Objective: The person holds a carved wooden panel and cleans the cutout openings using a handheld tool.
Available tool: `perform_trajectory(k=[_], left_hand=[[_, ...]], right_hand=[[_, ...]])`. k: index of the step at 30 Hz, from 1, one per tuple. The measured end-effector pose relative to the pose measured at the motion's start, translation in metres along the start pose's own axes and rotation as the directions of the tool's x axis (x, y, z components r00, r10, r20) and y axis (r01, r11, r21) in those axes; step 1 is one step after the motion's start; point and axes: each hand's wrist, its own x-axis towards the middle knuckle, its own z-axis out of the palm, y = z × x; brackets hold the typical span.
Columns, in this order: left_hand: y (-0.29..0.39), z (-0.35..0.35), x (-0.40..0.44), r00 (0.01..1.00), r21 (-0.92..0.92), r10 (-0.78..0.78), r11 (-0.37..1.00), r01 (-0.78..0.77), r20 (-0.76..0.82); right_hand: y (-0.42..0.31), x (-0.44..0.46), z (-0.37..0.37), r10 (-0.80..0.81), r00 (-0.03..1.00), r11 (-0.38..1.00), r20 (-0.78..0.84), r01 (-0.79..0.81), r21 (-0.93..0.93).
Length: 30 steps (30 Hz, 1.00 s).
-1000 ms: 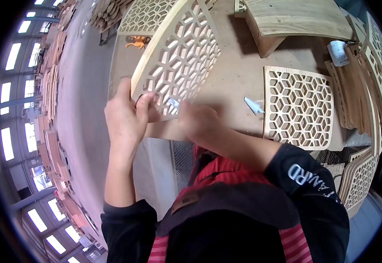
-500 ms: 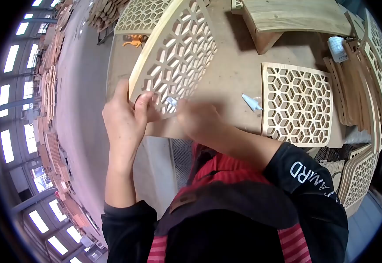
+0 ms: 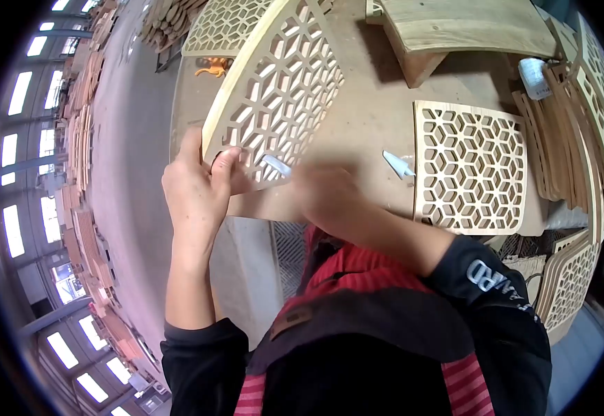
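My left hand (image 3: 194,177) is closed on the lower corner of a pale wooden lattice panel (image 3: 285,90), thumb on the near face. The panel stands tilted up on the worktable, its solid edge toward the left. Close to its bottom edge, my right hand (image 3: 326,194) is curled and smeared by motion. From its fingers sticks a narrow pale blue strip (image 3: 276,166), lying against the lattice; the rest of it is hidden in the hand. To the right, a pale blue pointed piece (image 3: 398,164) lies on the table beside a second lattice panel (image 3: 470,166), which lies flat.
A curved wooden piece (image 3: 468,31) stands at the back of the worktable (image 3: 357,111). Stacked curved slats (image 3: 548,139) and a white wrapped roll (image 3: 534,78) are at the right. Another lattice panel (image 3: 222,24) and an orange object (image 3: 213,66) lie at the far left.
My right hand has moved a little to the right along the panel's bottom edge, and more of the pale blue strip shows. The left hand and panel are nearly unmoved.
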Motion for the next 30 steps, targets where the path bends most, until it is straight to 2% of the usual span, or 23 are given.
perform_trajectory(k=[3, 8, 12, 15, 18, 21, 24, 27, 30], left_hand=[[-0.004, 0.003, -0.002, 0.999, 0.02, 0.022, 1.0, -0.021, -0.029], [-0.004, 0.006, 0.0, 0.994, -0.061, 0.084, 0.994, -0.088, -0.071], [-0.006, 0.004, -0.001, 0.997, -0.041, 0.049, 0.998, -0.052, -0.059], [-0.005, 0.005, 0.0, 0.997, -0.017, 0.03, 0.999, -0.032, -0.066], [-0.004, 0.004, -0.002, 0.998, -0.008, 0.041, 0.999, -0.042, -0.054], [0.001, 0.007, -0.004, 0.993, 0.01, 0.097, 0.995, -0.097, -0.068], [-0.001, 0.006, -0.005, 0.994, -0.012, 0.085, 0.996, -0.086, -0.072], [-0.003, 0.005, 0.001, 0.995, -0.004, 0.074, 0.997, -0.075, -0.073], [-0.001, 0.003, -0.002, 0.997, 0.008, 0.052, 0.999, -0.051, -0.055]], right_hand=[[-0.015, -0.02, -0.048, 0.208, 0.941, 0.976, 0.266, -0.182, -0.117], [-0.001, 0.005, -0.004, 0.134, 0.982, 0.991, 0.135, -0.131, -0.035], [-0.008, 0.011, 0.0, 0.108, 0.993, 0.994, 0.046, -0.109, 0.028], [-0.025, -0.02, -0.04, 0.197, 0.958, 0.98, 0.207, -0.188, -0.063], [-0.024, -0.017, -0.043, 0.267, 0.918, 0.964, 0.293, -0.254, -0.082], [-0.005, 0.018, -0.004, 0.194, 0.973, 0.974, 0.124, -0.206, 0.091], [-0.012, 0.02, -0.002, 0.198, 0.972, 0.976, 0.127, -0.208, 0.067], [-0.02, -0.016, -0.033, 0.197, 0.95, 0.98, 0.242, -0.188, -0.057], [-0.022, -0.021, -0.035, 0.233, 0.945, 0.967, 0.23, -0.2, -0.155]])
